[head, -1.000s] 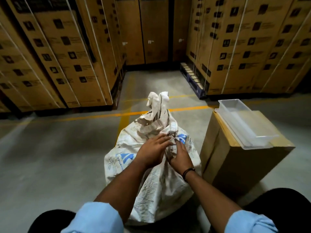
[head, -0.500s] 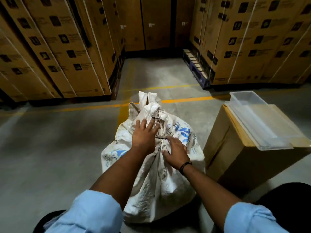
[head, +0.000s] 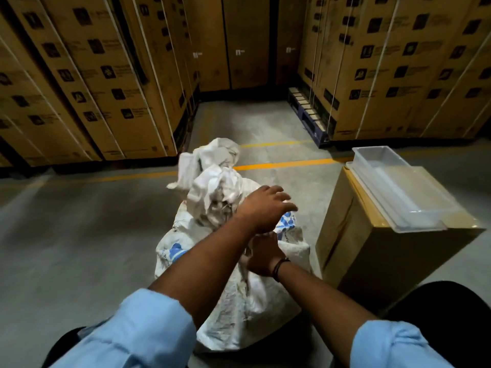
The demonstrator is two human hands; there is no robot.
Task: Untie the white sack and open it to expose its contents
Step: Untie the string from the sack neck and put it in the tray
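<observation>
Lower frame: right hand (head: 261, 257) is gripping white sack (head: 239, 288) fabric, fingers curled (partly hidden by the other arm) | centre: left hand (head: 263, 208) is hovering over the bunched sack neck (head: 215, 192), fingers spread, holding nothing | right: clear tray (head: 393, 187) is sitting on a cardboard box (head: 372, 261) | upper frame: stacked cartons (head: 93, 75) are lining the floor.

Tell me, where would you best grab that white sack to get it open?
Probably at the bunched neck of the white sack, coming from above. The cloth gathers there into a crumpled, narrower knot standing atop the bulging body, so fingers can close around it. The left hand is spread just beside it; the right hand presses the sack lower down.
</observation>
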